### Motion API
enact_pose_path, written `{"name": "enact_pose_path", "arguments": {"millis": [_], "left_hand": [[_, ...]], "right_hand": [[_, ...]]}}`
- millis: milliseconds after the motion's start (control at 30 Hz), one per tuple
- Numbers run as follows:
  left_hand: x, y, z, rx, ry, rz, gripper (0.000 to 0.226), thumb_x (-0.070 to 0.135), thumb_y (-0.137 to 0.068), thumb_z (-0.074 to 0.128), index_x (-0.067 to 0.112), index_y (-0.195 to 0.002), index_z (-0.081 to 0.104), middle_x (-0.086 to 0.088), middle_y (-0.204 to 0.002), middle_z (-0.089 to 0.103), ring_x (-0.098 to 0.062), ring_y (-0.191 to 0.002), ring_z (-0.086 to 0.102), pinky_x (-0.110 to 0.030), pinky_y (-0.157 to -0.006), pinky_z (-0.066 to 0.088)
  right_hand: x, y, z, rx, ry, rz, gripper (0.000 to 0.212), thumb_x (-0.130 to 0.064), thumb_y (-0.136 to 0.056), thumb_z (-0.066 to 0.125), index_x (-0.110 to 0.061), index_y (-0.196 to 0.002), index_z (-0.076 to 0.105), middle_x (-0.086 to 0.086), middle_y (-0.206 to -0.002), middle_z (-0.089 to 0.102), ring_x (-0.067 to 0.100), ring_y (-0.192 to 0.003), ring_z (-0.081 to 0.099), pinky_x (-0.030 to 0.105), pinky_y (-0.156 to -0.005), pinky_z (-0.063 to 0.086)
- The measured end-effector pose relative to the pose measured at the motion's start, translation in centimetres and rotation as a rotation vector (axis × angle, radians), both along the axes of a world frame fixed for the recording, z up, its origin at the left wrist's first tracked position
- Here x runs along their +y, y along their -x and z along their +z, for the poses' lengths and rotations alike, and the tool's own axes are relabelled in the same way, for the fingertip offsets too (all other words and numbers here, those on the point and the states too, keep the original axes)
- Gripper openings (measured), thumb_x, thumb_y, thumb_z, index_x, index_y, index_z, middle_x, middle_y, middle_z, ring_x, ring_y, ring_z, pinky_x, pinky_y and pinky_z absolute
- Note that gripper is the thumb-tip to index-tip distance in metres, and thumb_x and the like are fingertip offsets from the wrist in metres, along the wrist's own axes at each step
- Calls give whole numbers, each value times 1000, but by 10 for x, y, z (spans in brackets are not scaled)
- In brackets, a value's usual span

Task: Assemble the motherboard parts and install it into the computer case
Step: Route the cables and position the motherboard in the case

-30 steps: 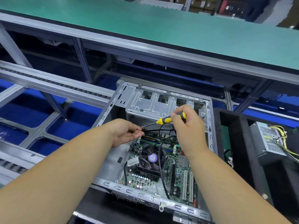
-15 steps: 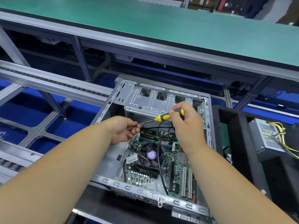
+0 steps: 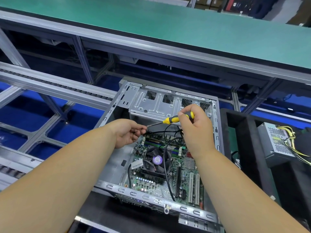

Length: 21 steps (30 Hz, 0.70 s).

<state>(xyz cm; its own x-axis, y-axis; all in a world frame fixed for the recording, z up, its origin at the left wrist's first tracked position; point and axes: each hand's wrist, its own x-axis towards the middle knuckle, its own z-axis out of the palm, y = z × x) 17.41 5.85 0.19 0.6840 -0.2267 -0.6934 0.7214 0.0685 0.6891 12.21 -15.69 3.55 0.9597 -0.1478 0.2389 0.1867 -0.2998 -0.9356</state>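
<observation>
Right hand [image 3: 196,130] grips the yellow-and-black-handled screwdriver [image 3: 175,118]; left hand [image 3: 127,132] pinches its metal tip (probably seating a screw) above the green motherboard [image 3: 168,167].

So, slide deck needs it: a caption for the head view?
Right hand holds screwdriver, left hand at its tip, over motherboard in case.

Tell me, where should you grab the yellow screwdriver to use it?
Grab the screwdriver by its thick yellow-and-black grip, coming from above on its right end, as the right hand does. The grip is fat and easy to hold; the thin metal shaft points left toward the left hand, whose fingers meet its tip.
</observation>
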Motion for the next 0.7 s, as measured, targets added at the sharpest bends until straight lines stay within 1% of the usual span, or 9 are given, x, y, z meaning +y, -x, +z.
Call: {"name": "enact_pose_path", "arguments": {"millis": [267,400,533,633,700], "left_hand": [[-2,2,-1,-12,30,-18,12,7,-95,55,2,-93,66,-1,-68,64,-3,-54,48,-11,-43,40],[-1,2,-1,-12,50,-22,13,7,-96,53,2,-93,64,-2,-67,64,-3,-54,48,-11,-43,40],[0,2,-1,-10,52,-20,12,7,-96,53,3,-93,64,-2,-67,64,-3,-55,48,-11,-43,40],[0,2,-1,-5,49,-9,12,7,-96,53,3,-93,64,-1,-66,64,-3,-52,48,-11,-42,39],[0,1,-1,-1,45,2,12,8,-96,53,4,-92,64,0,-64,63,-2,-50,48,-10,-41,39]], "right_hand": [[0,-1,-1,-11,12,26,10,-28,-91,57,-32,-81,57,-14,-60,47,1,-50,37,11,-46,33],[1,-1,-1,-11,22,35,10,-26,-92,57,-30,-82,58,-15,-60,48,0,-50,39,12,-46,36],[1,0,-2,-2,32,45,11,-25,-93,57,-29,-83,57,-15,-60,48,0,-50,39,13,-46,35],[2,-1,-2,24,40,62,11,-26,-94,57,-32,-85,57,-15,-60,48,1,-50,39,13,-46,35],[2,0,-1,37,52,88,13,-25,-95,56,-34,-87,56,-18,-61,51,1,-51,41,12,-46,36]]}}
